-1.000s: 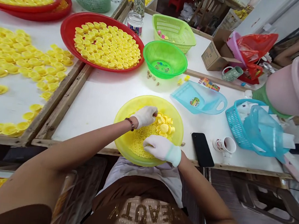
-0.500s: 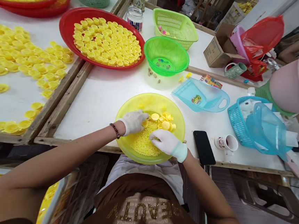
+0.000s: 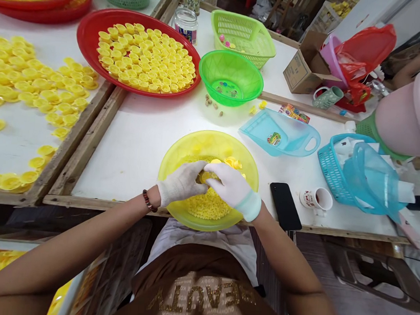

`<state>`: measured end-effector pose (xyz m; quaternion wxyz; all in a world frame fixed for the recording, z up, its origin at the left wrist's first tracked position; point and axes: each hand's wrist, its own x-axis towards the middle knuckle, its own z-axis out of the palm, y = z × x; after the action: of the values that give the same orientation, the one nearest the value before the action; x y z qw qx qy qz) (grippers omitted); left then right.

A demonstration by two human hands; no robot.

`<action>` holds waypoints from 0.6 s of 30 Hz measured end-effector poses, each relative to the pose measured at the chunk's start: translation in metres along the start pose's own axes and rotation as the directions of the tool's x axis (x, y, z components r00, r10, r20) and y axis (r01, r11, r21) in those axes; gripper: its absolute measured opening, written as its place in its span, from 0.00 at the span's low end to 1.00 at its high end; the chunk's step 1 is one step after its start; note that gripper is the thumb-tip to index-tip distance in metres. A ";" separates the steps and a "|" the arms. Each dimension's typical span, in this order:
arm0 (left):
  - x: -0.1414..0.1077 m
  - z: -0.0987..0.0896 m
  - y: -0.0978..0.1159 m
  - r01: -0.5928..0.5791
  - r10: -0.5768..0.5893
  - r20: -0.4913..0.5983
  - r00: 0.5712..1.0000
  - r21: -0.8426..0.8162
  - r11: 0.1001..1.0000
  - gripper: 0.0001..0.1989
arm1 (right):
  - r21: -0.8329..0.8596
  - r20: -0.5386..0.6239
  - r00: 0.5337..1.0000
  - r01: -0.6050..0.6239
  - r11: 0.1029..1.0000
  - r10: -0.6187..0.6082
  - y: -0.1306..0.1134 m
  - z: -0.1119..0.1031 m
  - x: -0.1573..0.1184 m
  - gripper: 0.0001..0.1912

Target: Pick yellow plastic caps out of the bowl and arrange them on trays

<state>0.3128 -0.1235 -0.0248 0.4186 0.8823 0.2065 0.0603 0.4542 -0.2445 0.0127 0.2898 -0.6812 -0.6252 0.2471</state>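
Both my hands wear white gloves and meet over a translucent yellow basin (image 3: 211, 140) at the table's front edge. Between their fingers is a small yellow plastic cup (image 3: 205, 176). My left hand (image 3: 183, 180) is curled round the cup from the left. My right hand (image 3: 229, 184) reaches it from the right, thumb and fingers closed at its rim; part of the cup is hidden. Small yellow pellets (image 3: 209, 207) lie in the bottom of the basin. Several loose yellow cups (image 3: 233, 163) rest at its far right, partly behind my right hand.
A red tray (image 3: 83, 33) filled with yellow cups stands at the back left. Behind the basin are a green bowl (image 3: 231, 78) and a blue scoop (image 3: 281, 133). To the right lie a phone (image 3: 285, 206), a mug (image 3: 316, 200) and a blue basket (image 3: 329, 160). Wooden strips (image 3: 87, 137) divide the tabletop.
My hands have come together over the basin around a yellow cup. Before, they were apart, the left at the basin's far left side and the right low over the pellets.
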 end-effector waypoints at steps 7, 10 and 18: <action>-0.012 -0.007 -0.007 0.056 -0.065 -0.045 0.997 -0.173 0.983 0.18 | -0.001 -0.071 0.996 -0.057 0.998 0.057 0.021 0.001 -0.026 0.08; -0.015 -0.007 -0.009 0.045 -0.052 -0.035 0.998 -0.186 0.981 0.18 | 0.002 -0.053 0.997 -0.064 0.998 0.064 0.019 0.004 -0.028 0.08; -0.015 -0.001 -0.008 0.053 -0.053 0.004 0.999 -0.136 0.989 0.14 | -0.010 -0.087 0.995 0.048 0.999 -0.049 -0.009 0.006 -0.008 0.13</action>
<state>0.2961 -0.1244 -0.0289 0.4791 0.8460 0.2253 0.0630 0.4433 -0.2517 0.0144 0.3202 -0.6772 -0.6292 0.2075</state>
